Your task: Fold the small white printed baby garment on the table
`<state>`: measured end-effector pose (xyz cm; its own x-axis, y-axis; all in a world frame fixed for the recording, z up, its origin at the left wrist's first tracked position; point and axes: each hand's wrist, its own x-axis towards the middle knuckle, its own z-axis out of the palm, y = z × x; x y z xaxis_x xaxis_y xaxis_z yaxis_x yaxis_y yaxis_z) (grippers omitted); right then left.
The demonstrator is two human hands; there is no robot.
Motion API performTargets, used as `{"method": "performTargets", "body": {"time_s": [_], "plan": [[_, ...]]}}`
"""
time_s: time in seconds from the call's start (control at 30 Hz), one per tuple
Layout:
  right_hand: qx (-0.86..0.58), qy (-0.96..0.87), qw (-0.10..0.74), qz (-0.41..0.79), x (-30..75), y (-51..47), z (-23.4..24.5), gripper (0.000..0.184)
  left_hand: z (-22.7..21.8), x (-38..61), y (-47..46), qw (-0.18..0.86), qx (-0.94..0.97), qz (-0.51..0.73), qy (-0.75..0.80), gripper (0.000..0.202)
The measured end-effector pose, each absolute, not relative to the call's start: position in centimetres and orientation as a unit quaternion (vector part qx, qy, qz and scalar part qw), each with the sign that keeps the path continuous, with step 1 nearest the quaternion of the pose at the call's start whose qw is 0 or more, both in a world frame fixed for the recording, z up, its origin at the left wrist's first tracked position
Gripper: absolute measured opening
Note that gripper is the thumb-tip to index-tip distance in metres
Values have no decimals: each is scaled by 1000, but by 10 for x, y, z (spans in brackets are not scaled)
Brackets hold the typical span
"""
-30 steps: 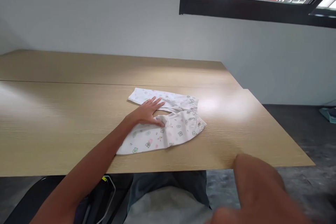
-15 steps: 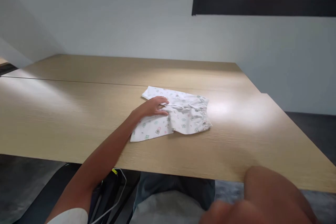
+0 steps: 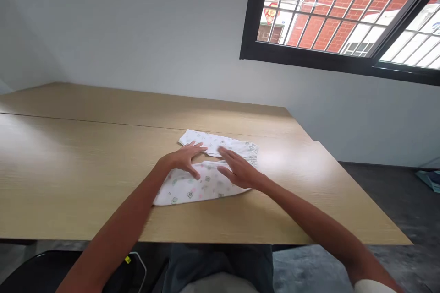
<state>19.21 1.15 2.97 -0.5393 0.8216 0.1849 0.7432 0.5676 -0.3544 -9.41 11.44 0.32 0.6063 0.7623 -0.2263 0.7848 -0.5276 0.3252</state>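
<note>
A small pair of white printed pants (image 3: 206, 185) lies spread on the wooden table, its two legs toward the left and the gathered waistband toward the right. My left hand (image 3: 187, 158) rests on the legs with thumb and fingers spread across the gap between them. Over the part near the waistband, my right hand (image 3: 239, 169) lies with its fingers stretched out, pointing left. Neither hand grips the cloth. Part of the waistband is hidden behind my right hand.
The light wooden table (image 3: 85, 169) has a seam running across it and ends in an angled edge at the right. Behind it stand a grey wall and a barred window (image 3: 337, 13). A black chair (image 3: 51, 270) is below the front edge at left.
My right hand has come up from the lower right onto the pants. The two legs now lie farther apart, with bare table showing between them. The view has tilted up.
</note>
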Motion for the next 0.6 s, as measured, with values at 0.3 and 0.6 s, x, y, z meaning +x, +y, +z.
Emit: {"method": "performTargets", "body": {"time_s": [0.3, 0.6], "plan": [[-540, -837, -10, 86, 305, 53, -7, 132, 4, -85, 101, 179, 859, -73, 474, 142], [-468, -883, 44, 3, 299, 38, 13, 115, 54, -60, 53, 179, 871, 20, 457, 138]]}}
